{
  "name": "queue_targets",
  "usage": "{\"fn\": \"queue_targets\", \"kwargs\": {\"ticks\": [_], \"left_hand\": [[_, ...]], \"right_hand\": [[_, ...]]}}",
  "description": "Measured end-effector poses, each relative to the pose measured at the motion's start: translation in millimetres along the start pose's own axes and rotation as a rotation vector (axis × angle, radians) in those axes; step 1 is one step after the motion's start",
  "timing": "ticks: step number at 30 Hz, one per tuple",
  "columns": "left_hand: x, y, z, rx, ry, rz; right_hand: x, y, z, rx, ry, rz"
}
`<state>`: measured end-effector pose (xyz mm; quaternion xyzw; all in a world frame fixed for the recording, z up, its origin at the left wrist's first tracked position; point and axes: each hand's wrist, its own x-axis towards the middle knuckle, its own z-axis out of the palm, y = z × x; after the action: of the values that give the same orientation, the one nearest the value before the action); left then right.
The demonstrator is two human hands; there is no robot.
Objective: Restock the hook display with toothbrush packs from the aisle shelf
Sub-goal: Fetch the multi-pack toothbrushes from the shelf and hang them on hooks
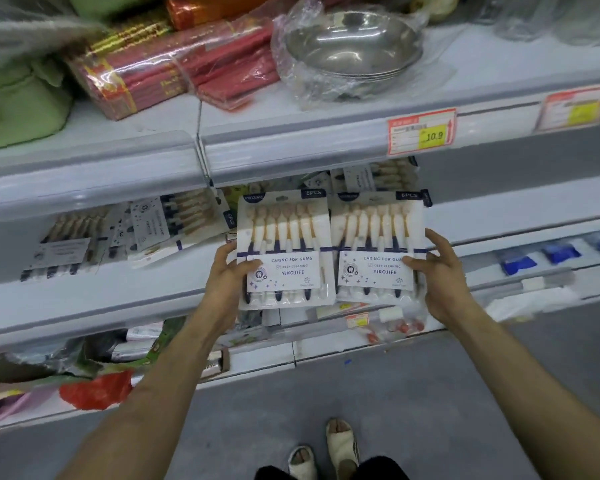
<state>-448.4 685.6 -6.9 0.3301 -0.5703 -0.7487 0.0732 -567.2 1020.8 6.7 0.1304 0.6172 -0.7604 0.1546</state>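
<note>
Left hand (230,276) grips the left toothbrush pack (285,237), right hand (442,271) grips the right toothbrush pack (378,233), edges pretty much touching.

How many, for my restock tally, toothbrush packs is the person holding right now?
2. The left pack is gripped by the left hand, the right pack beside it by the right hand. Others could be stacked hidden behind them.

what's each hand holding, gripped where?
Left hand grips left toothbrush pack by lower left edge; right hand grips right toothbrush pack by lower right edge.
</note>
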Motion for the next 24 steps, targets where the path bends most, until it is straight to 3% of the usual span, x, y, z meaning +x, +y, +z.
{"fn": "queue_targets", "kwargs": {"ticks": [6,11,24], "left_hand": [[12.5,3.2,50.8,0.093,-0.127,0.059],[10.3,-16.7,141.4,0.176,-0.290,0.065],[-85.2,-94.0,532.1,0.290,-0.746,0.014]], "right_hand": [[-30.2,7.0,-52.5,0.089,0.214,-0.090],[-55.8,-0.7,-127.6,0.184,0.377,-0.134],[-114.1,-76.8,-450.3,0.127,0.859,-0.252]]}}
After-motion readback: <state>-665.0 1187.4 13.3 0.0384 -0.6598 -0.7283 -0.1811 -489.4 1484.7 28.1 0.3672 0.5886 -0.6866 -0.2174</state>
